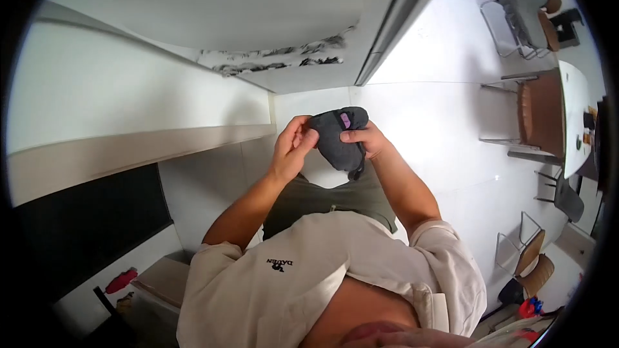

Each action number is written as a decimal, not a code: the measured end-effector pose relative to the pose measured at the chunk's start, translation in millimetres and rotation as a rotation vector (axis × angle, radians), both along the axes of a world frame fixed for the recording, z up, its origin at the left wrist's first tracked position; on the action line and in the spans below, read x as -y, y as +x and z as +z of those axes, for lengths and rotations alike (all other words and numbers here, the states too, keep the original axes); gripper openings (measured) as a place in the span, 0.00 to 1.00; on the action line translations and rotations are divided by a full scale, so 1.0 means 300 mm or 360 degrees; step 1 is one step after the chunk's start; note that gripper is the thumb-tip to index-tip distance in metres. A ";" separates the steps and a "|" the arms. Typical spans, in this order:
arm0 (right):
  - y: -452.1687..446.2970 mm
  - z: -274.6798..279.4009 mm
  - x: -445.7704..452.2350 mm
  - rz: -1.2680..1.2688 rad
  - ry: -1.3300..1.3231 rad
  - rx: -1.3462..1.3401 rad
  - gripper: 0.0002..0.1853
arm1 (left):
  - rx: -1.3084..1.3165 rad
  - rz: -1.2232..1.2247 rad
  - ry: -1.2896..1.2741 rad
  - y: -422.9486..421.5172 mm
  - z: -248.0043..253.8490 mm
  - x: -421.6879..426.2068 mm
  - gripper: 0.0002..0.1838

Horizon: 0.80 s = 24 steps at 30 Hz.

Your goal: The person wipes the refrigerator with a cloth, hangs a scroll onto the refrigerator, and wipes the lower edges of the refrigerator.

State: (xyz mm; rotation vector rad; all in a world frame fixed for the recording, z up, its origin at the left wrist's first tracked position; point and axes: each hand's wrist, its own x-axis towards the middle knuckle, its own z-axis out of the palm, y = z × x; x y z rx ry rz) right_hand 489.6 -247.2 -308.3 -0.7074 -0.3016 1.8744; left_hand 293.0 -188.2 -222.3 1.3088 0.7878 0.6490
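A dark grey piece of soft cloth (335, 143), bunched or folded, with a small purple patch near its top, is held up in front of my body between both hands. My left hand (296, 145) grips its left edge, thumb and fingers closed on the fabric. On the other side, my right hand (366, 140) has its thumb pressed on the front of the cloth while the fingers are mostly hidden behind it. A darker strip dangles at the lower right of the cloth. Whether it is a cap or another garment, I cannot tell.
A white ledge (142, 90) runs along the left, above a black panel (97, 225). Ahead stands a pale panel with dark brush-like marks (277, 64). To the right, a brown chair (540, 113) stands by a white table (574, 90), with more chairs around on the pale tiled floor (432, 116).
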 end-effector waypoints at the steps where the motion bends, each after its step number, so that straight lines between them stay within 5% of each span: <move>1: 0.055 0.083 0.031 -0.0045 -0.0024 0.0044 0.31 | -0.0042 -0.0064 0.0017 0.037 0.043 -0.010 0.16; 3: -0.427 0.201 -0.125 -0.0022 -0.0135 0.0267 0.31 | -0.0216 -0.0141 0.0188 -0.553 0.114 -0.227 0.15; 7: 0.011 0.232 0.182 -0.0276 -0.0308 0.1031 0.26 | -0.0720 -0.0189 0.0401 -0.509 0.071 -0.138 0.14; 9: 0.251 0.149 0.427 -0.0444 -0.0476 0.1537 0.17 | -0.1022 -0.0151 0.0341 -0.587 -0.108 -0.061 0.15; 11: 0.375 0.010 0.678 -0.0575 -0.0869 0.2087 0.18 | -0.1356 -0.0127 0.0113 -0.907 -0.467 0.004 0.16; 13: 0.442 -0.091 0.971 -0.0513 -0.1462 0.2445 0.21 | -0.1625 -0.0137 -0.0518 -1.081 -0.464 0.115 0.08; 14: 0.470 -0.240 1.173 -0.0496 -0.1723 0.2597 0.22 | -0.1693 -0.0032 -0.0586 -1.039 -0.286 0.187 0.05; 16: 0.436 -0.475 1.553 -0.0815 -0.2355 0.2177 0.17 | -0.1646 0.0037 -0.0825 -1.332 -0.490 0.311 0.08; 18: 0.219 -0.483 1.746 -0.1658 -0.2228 0.1299 0.18 | -0.1789 -0.0015 -0.0967 -1.393 -0.485 0.328 0.10; 24: -0.340 -0.336 1.964 -0.2153 -0.2255 0.0475 0.19 | -0.1768 -0.0315 -0.0814 -1.137 -0.599 0.131 0.16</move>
